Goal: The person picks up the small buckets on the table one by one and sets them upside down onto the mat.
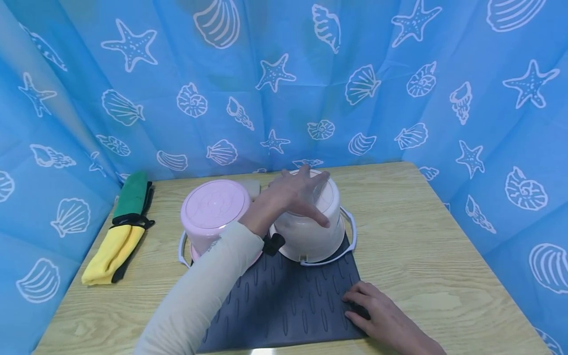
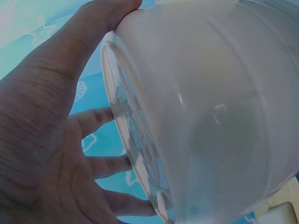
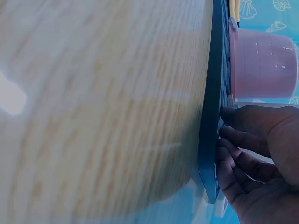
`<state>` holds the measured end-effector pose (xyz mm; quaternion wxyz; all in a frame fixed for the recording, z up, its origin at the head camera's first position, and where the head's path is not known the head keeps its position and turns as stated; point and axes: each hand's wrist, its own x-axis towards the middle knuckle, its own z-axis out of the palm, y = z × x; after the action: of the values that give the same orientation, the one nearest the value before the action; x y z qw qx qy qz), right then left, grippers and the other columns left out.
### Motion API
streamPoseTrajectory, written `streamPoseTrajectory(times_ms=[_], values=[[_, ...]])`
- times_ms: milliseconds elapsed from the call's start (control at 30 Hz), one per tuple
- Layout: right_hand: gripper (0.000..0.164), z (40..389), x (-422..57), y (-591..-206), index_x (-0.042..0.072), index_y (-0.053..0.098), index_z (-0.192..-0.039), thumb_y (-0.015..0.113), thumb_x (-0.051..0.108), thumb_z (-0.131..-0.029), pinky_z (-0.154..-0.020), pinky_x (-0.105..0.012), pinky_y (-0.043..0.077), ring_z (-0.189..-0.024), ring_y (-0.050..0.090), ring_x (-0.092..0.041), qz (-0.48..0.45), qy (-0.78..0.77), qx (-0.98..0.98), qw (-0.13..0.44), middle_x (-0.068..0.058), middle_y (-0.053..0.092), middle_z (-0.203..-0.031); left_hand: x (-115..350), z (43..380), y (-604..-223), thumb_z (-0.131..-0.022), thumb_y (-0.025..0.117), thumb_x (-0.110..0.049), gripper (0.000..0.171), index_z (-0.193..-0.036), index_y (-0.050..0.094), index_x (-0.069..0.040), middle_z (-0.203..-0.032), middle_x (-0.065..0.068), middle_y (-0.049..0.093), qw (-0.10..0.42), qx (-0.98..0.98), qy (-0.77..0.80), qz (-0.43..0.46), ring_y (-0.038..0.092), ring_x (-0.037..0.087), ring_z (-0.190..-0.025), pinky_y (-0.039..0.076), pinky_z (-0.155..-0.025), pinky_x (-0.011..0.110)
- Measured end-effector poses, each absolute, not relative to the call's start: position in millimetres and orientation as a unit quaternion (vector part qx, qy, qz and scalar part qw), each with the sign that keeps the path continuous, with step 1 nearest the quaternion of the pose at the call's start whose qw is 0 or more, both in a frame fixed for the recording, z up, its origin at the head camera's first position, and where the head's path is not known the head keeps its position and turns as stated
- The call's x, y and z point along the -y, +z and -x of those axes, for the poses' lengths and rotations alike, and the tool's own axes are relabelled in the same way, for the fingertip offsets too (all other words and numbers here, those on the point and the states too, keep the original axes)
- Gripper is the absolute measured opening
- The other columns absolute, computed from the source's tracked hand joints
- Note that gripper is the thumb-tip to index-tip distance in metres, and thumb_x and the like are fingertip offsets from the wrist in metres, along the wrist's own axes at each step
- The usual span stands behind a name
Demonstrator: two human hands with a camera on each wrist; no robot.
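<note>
A translucent whitish bucket (image 1: 306, 236) stands upside down on the dark mat (image 1: 284, 310), its pale handle (image 1: 352, 231) hanging at the right. My left hand (image 1: 295, 192) lies over its upturned base, fingers spread and fairly straight. In the left wrist view the thumb reaches over the bucket's side (image 2: 210, 102) while the other fingertips meet the base. A pink bucket (image 1: 215, 204), also upside down, is left of it, partly behind my left sleeve. My right hand (image 1: 377, 315) rests at the mat's right edge, fingers loosely bent, fingertips against the mat's textured top (image 3: 224, 79).
Folded green and yellow cloths (image 1: 115, 241) with black parts lie at the table's left. A small pale object (image 1: 251, 187) sits behind the buckets. The wooden table (image 1: 426, 246) extends to the right, and a blue seashell curtain (image 1: 275, 118) hangs along the back and sides.
</note>
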<state>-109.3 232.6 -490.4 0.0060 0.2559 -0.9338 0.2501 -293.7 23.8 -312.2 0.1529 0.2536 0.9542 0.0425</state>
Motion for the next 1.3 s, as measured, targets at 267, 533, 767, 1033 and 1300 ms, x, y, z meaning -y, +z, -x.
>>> streamPoseTrajectory(times_ms=[267,533,767,1033,1300], values=[[0.018,109.6,-233.4,-490.2,0.011,0.075,-0.103,0.079,0.016,-0.086,-0.076,-0.028,0.052,-0.089,0.049,-0.002,-0.253,0.248,0.935,0.001,0.011,0.054,-0.102,-27.4,295.7,-313.2,-0.066,0.078,-0.074,0.115,-0.159,0.019,-0.041,-0.162,0.009,0.018,0.156,-0.953,0.046,-0.254,0.030,0.052,-0.139,0.043,-0.094,0.066],[0.018,109.6,-232.7,-489.4,0.011,0.075,-0.103,0.079,0.017,-0.086,-0.077,-0.028,0.052,-0.089,0.049,-0.002,-0.244,0.245,0.938,-0.007,0.011,0.054,-0.102,-30.4,296.9,-314.9,-0.066,0.078,-0.073,0.114,-0.159,0.020,-0.041,-0.161,0.009,0.021,0.153,-0.954,0.042,-0.256,0.031,0.050,-0.138,0.044,-0.095,0.064],[0.018,110.2,-233.4,-489.3,0.011,0.075,-0.103,0.078,0.017,-0.087,-0.077,-0.028,0.052,-0.089,0.049,-0.002,-0.244,0.248,0.937,-0.015,0.011,0.054,-0.102,-33.1,297.3,-316.4,-0.066,0.078,-0.074,0.114,-0.159,0.021,-0.041,-0.161,0.009,0.021,0.152,-0.954,0.040,-0.255,0.032,0.048,-0.137,0.044,-0.096,0.062],[0.018,108.9,-232.5,-486.1,0.011,0.075,-0.104,0.078,0.017,-0.087,-0.077,-0.029,0.052,-0.089,0.050,-0.002,-0.241,0.249,0.938,-0.016,0.011,0.054,-0.102,-33.9,295.4,-313.2,-0.067,0.077,-0.074,0.114,-0.159,0.018,-0.043,-0.162,0.007,0.017,0.164,-0.955,0.038,-0.245,0.027,0.049,-0.141,0.043,-0.096,0.064],[0.018,108.0,-232.1,-484.8,0.012,0.074,-0.104,0.078,0.018,-0.087,-0.077,-0.028,0.052,-0.089,0.049,-0.002,-0.246,0.242,0.939,-0.010,0.011,0.054,-0.102,-28.0,294.2,-317.4,-0.073,0.069,-0.077,0.111,-0.160,0.009,-0.041,-0.167,0.008,0.000,0.177,-0.947,0.057,-0.261,0.006,0.053,-0.146,0.030,-0.102,0.073]])
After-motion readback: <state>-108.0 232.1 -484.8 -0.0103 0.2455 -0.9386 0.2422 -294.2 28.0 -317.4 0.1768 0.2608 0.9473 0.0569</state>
